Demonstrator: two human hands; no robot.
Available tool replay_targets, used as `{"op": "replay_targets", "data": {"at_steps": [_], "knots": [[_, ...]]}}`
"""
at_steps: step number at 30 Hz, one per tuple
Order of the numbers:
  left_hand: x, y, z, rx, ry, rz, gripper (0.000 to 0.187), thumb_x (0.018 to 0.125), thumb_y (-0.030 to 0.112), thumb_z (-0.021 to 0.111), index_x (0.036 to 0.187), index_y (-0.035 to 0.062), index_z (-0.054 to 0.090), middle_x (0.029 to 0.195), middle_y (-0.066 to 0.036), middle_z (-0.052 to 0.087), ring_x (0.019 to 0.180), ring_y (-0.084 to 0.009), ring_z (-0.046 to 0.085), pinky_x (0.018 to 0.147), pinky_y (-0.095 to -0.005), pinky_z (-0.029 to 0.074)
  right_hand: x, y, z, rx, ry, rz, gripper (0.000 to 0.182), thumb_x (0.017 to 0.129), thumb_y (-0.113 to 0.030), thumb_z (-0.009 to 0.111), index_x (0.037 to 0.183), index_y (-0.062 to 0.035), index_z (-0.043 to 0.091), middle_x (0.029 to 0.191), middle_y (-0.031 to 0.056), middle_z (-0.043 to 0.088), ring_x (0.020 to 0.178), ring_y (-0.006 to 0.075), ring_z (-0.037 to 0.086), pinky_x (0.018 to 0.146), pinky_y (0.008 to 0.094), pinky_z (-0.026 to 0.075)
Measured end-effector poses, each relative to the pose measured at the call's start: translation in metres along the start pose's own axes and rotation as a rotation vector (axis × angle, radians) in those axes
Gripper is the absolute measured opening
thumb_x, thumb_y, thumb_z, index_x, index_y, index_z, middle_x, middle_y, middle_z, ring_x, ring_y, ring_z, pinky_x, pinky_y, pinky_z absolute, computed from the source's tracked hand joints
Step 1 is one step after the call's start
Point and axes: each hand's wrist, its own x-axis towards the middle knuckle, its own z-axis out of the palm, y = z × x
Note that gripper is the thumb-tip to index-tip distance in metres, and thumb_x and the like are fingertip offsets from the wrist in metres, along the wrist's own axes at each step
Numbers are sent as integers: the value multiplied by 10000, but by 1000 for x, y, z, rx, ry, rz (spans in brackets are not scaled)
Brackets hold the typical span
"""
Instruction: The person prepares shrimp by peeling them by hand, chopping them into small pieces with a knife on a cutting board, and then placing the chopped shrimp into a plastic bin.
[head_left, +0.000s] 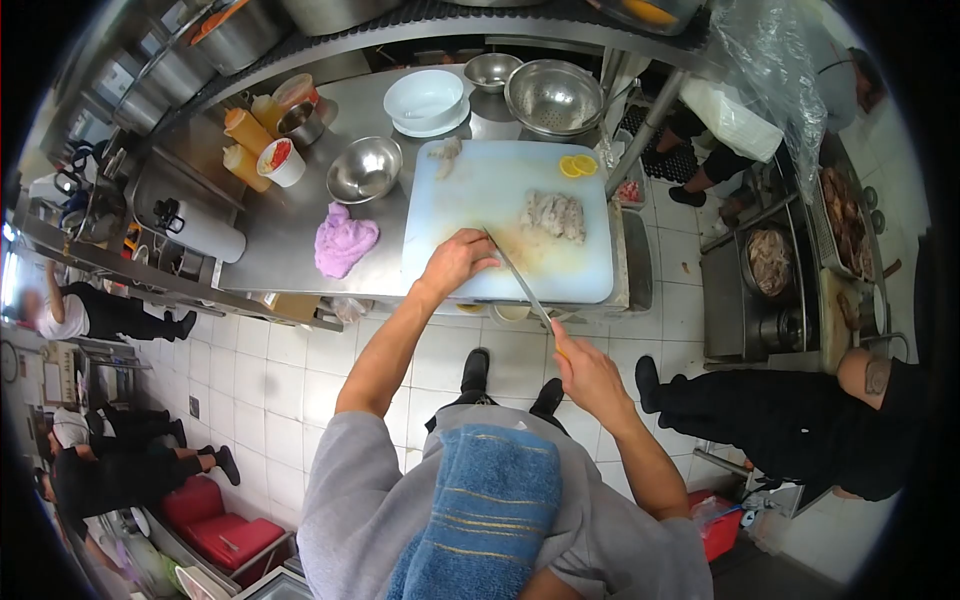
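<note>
1. Gripping a long knife (522,285) by its handle, the right hand (585,372) was closed round it; the thin, stiff blade reached onto the white cutting board (470,180), tip beside the left hand (457,260).
2. The left hand's fingers curled down on the board; whether they pinched anything I could not tell.
3. Pale raw meat (553,214) lay farther back on the board, probably soft and slippery.
4. Behind stood a steel bowl (364,169), its contents unclear, and a colander (553,96) that looked empty.
</note>
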Motion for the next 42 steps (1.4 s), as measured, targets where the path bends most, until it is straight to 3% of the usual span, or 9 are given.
{"op": "replay_targets", "data": {"at_steps": [11, 19, 22, 25, 28, 31, 37, 42], "knots": [[-1, -2, 0, -39, 5, -29, 273, 814, 290, 772, 994, 88, 738, 1130, -104, 686, 1071, -301, 633, 891, -394, 539, 14, -5, -11, -45, -119, 5, 581, 960, -119, 550, 1514, -89, 375, 902, 231, 627, 782, 433, 640, 725, 518, 524], [1, -4, 2, -39, 3, 2, 258, 796, 247, 790, 976, 70, 735, 1120, -98, 687, 1059, -293, 639, 895, -389, 539, 69, 17, 44, -82, -26, 1, 606, 932, -75, 550, 1515, -110, 388, 933, 248, 648, 839, 464, 650, 775, 526, 517], [-3, -11, 10, -45, 33, 1, 244, 791, 220, 797, 973, 68, 734, 1115, -103, 687, 1038, -301, 647, 894, -390, 540, 91, 63, 54, 314, 121, -177, 581, 943, -100, 570, 1506, -137, 430, 902, 249, 658, 839, 466, 652, 753, 513, 519], [-9, -5, 12, -95, 91, -95, 219, 823, 208, 776, 981, 64, 732, 1107, -102, 685, 1066, -310, 624, 903, -401, 528, 97, 78, 47, 415, 256, -150, 561, 960, -136, 594, 1502, -165, 451, 812, 175, 654, 648, 338, 659, 602, 428, 523], [-12, 9, 15, -137, 162, -222, 235, 815, 187, 786, 982, 37, 718, 1096, -142, 679, 1002, -330, 640, 874, -408, 536, 95, 56, 3, 771, -27, 343, 582, 980, -142, 587, 1532, -159, 400, 769, 82, 602, 489, 164, 550, 449, 322, 453], [-4, 29, 18, -320, 177, -665, 334, 788, 179, 803, 1038, -2, 676, 1046, -194, 677, 914, -366, 658, 818, -436, 545, 92, 55, 1, 996, 21, 355, 594, 994, -136, 570, 1550, -144, 360, 756, 24, 538, 457, 71, 444, 382, 253, 366], [22, 37, 49, 2, 269, -573, 390, 777, 136, 744, 1128, 10, 632, 885, -183, 696, 806, -350, 683, 760, -436, 555, 76, 54, -11, 1008, 151, 364, 584, 1008, -106, 539, 1557, -133, 343, 753, 20, 529, 462, 71, 452, 385, 254, 374], [49, 13, 50, -152, 290, -607, 331, 806, 52, 663, 1127, -17, 623, 933, -220, 694, 870, -387, 683, 796, -442, 551, 42, 39, -36, 976, 251, 320, 577, 1005, -89, 537, 1552, -138, 359, 756, 11, 528, 465, 62, 446, 393, 245, 370]]}}
